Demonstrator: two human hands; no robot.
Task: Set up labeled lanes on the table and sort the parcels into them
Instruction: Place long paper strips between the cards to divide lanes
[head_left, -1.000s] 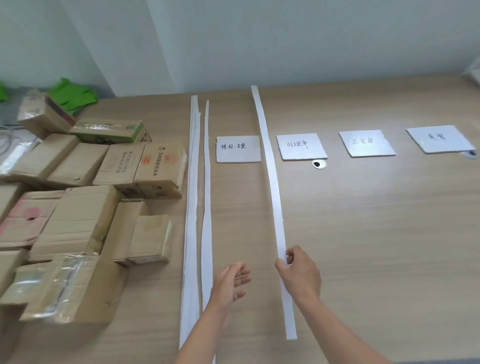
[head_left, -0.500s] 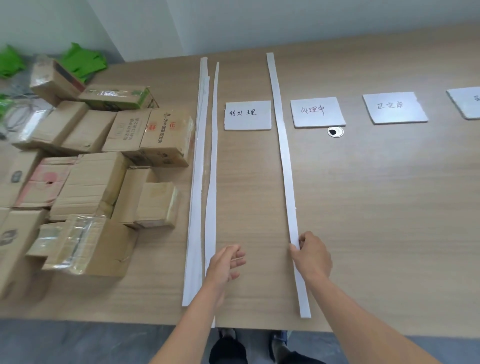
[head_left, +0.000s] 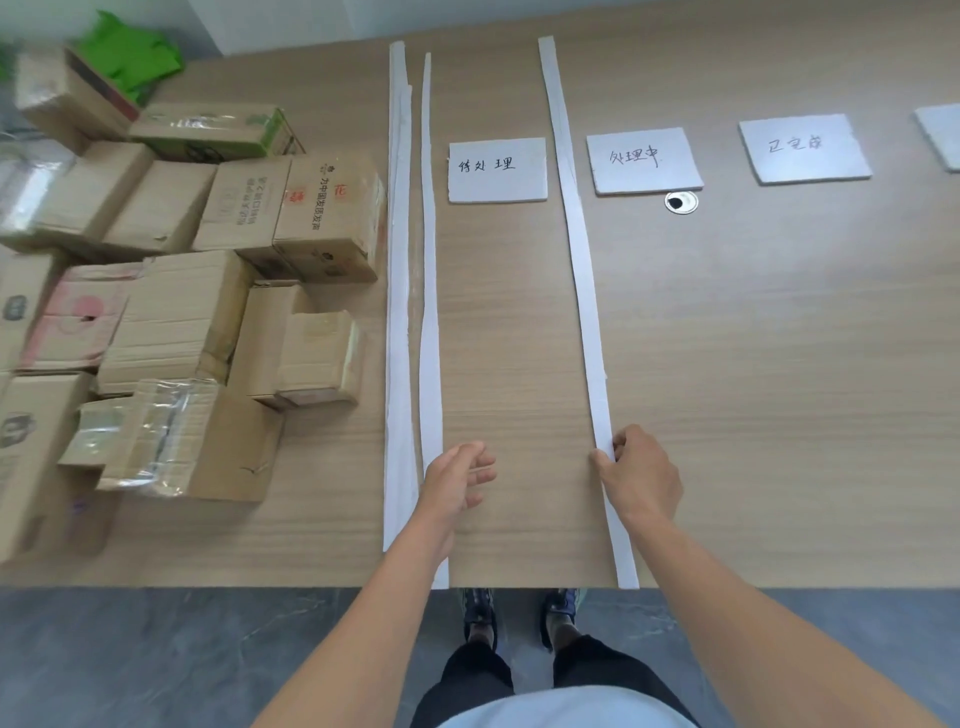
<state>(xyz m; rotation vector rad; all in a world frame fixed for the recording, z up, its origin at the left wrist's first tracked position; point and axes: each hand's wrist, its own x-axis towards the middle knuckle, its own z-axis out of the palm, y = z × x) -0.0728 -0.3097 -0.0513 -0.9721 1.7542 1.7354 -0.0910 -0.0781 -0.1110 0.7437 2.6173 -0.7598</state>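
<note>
A long white paper strip (head_left: 575, 244) runs from the far side of the wooden table (head_left: 753, 364) to its front edge. My right hand (head_left: 640, 473) pinches this strip near its front end. My left hand (head_left: 458, 478) hovers with loosely curled fingers over another white strip (head_left: 430, 291), holding nothing. A wider pair of strips (head_left: 399, 291) lies just left of it. Handwritten label cards (head_left: 497, 169) (head_left: 644, 160) (head_left: 802, 148) sit in a row at the back. Several cardboard parcels (head_left: 182, 317) are packed together on the left.
A fourth card (head_left: 943, 135) is cut off at the right edge. A round cable hole (head_left: 681, 201) sits below the second card. Green material (head_left: 130, 54) lies behind the parcels. The table's front edge is close, with my feet (head_left: 480, 613) on grey floor below.
My view has tilted down and closer, so the table edge and floor now show. My right hand stays on the strip. My left hand has drifted slightly right over the neighbouring strip.
</note>
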